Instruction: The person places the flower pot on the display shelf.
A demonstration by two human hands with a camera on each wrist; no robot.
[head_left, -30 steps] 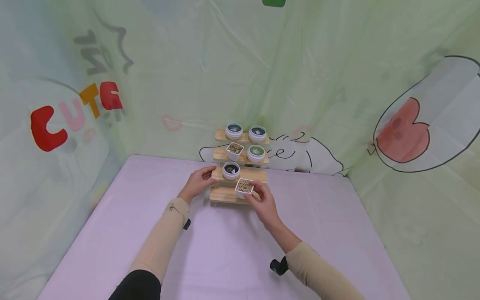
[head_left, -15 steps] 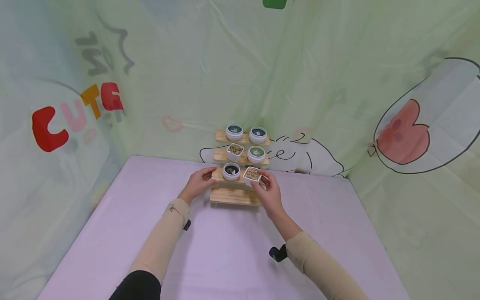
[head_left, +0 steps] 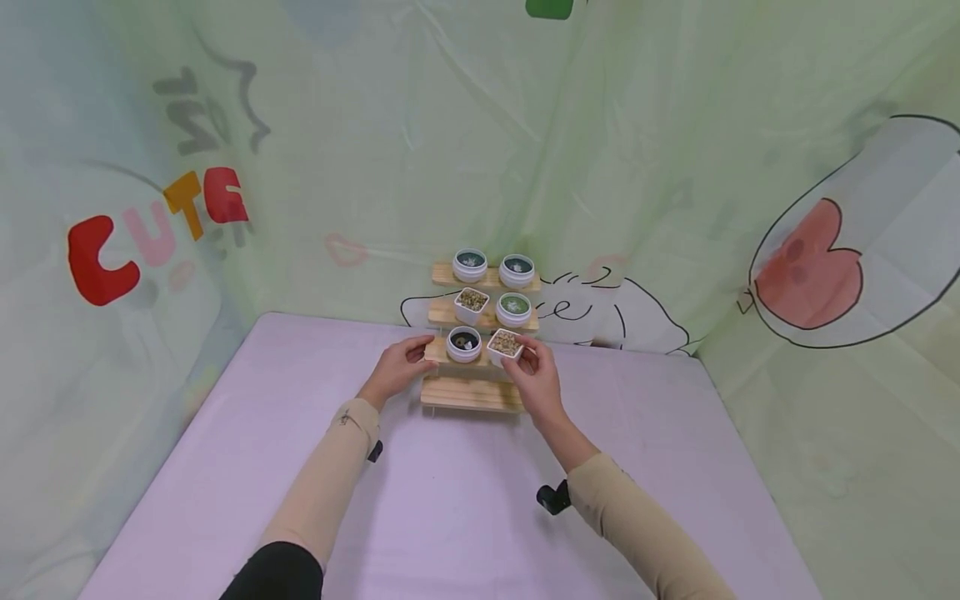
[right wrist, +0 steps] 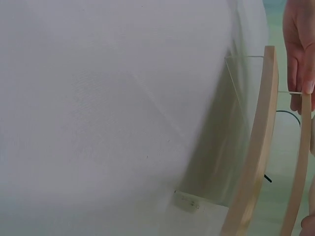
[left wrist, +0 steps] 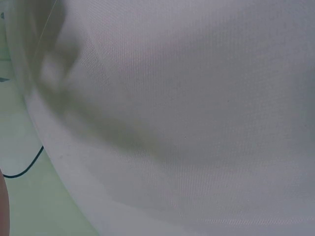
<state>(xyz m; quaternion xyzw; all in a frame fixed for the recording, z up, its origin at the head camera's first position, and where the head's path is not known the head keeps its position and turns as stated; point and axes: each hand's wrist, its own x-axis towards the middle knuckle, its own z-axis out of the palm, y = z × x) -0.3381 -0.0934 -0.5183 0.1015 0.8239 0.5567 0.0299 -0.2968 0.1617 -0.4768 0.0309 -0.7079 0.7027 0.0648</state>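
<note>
My right hand pinches a small square white pot filled with brownish granules. The pot is at the right part of the second-lowest tier of a wooden tiered shelf; whether its base rests there is hidden. My left hand grips the left end of that same tier, and the right wrist view shows its thumb against the plank's edge. Left of the held pot sits a round white pot with dark contents. In the left wrist view only a sliver of skin appears at the left edge.
Higher tiers bear a square pot of granules, a round pot with a green top, and two round pots with dark tops. The bottom plank holds nothing. A pale purple cloth covers the table; printed curtains stand behind.
My right hand has carried the square pot from above the bottom tier up to the right part of the second-lowest tier. My left hand has stayed on the shelf's left end.
</note>
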